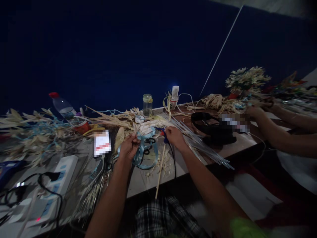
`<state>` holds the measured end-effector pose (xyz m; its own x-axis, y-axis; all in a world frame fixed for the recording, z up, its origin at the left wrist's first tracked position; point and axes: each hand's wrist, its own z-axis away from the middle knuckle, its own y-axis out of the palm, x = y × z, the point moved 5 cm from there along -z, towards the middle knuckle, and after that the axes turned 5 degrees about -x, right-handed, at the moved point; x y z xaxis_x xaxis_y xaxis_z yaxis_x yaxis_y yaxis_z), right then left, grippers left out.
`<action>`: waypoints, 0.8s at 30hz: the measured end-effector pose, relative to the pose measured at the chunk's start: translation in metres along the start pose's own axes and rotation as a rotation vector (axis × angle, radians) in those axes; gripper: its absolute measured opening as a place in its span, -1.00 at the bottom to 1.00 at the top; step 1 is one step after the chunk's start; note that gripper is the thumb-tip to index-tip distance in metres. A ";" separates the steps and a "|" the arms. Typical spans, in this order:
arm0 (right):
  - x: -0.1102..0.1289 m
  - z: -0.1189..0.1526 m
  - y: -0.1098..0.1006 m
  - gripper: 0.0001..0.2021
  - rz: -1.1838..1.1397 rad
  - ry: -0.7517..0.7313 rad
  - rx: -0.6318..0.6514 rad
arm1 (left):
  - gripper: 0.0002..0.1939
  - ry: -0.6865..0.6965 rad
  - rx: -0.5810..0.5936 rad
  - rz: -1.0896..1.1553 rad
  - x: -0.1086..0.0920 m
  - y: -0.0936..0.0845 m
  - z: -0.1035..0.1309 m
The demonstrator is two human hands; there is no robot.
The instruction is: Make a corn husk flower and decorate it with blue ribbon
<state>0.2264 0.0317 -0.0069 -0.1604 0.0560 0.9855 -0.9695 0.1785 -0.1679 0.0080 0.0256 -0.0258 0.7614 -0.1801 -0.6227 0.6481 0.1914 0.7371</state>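
My left hand [130, 145] is closed, its fingers pinching a light blue ribbon [146, 164] that hangs in loops over the table. My right hand [174, 136] is curled at a blue and red tool [165, 136] from which a black cord seems to run down; it looks like a glue gun, though fingers partly cover it. Between the hands, black scissor handles [149, 141] show through the ribbon loops. A thin wooden stick [161, 170] slants over the table's front edge. Pale scraps [151, 172] and dried husk strips [123, 120] lie around the hands.
At left are a power strip [59, 185] with black cables, a phone [102, 143] and a red-capped bottle [63, 105]. A jar [148, 105] stands at the back. Clear rods [205, 145] and a black strap [215, 129] lie at right, near another person's arms [279, 129].
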 end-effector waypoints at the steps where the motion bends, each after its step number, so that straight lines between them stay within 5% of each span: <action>1: 0.008 0.003 0.006 -0.96 0.009 -0.049 -0.033 | -0.85 0.000 0.002 -0.006 0.000 0.001 0.001; 4: 0.034 0.010 0.040 -0.88 0.008 -0.282 0.051 | -0.83 -0.019 0.032 -0.035 0.003 0.004 0.002; 9: 0.024 0.008 0.094 -0.81 -0.165 -0.194 0.262 | -0.81 -0.023 0.030 -0.090 0.004 0.004 0.001; 16: -0.005 0.002 0.108 -0.74 -0.382 0.092 0.385 | -0.84 0.021 -0.058 -0.164 0.004 0.002 0.000; 24: 0.000 0.002 0.107 -0.83 -0.376 0.016 0.263 | -0.82 0.134 -0.129 -0.217 0.004 0.007 0.003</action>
<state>0.1227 0.0492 -0.0246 0.2126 0.0501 0.9759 -0.9742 -0.0660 0.2157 0.0154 0.0235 -0.0222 0.5941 -0.1029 -0.7978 0.7860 0.2850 0.5486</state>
